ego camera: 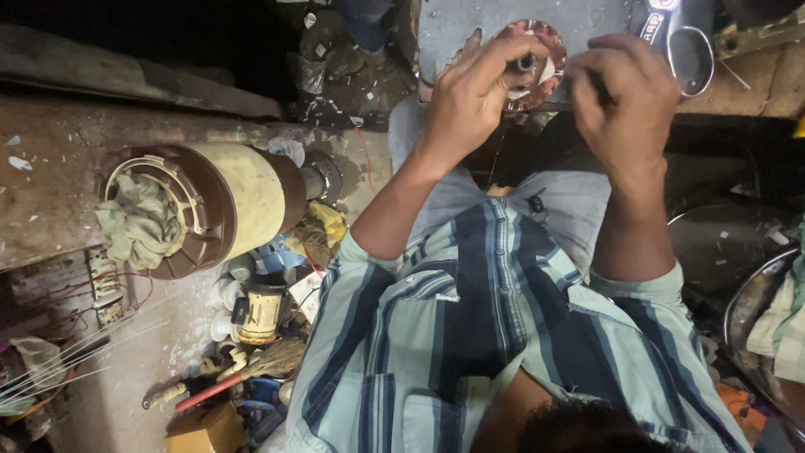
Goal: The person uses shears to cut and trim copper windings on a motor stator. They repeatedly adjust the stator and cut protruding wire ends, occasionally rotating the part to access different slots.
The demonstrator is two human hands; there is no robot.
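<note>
the picture is upside down, looking over the person's head and striped shirt (503,335) toward a grey bench top (470,29). which hand is left and which right is judged from the arms, and that is not sure. the right hand (474,96) is curled, its fingertips pinched on a small dark knob (526,61) at the middle of a round reddish metal disc (537,63) that lies on the bench top. the left hand (629,96) is closed into a loose fist just beside the disc, with a thin dark tool handle (599,84) showing between its fingers; the tip of the tool is hidden. a pair of scissors (683,42) lies near that hand. well apart stands a cream and brown motor drum (243,197) with a rag (138,222) stuffed in its end, and below it a small jar (262,315) and a broom (243,373) sit on the floor.
</note>
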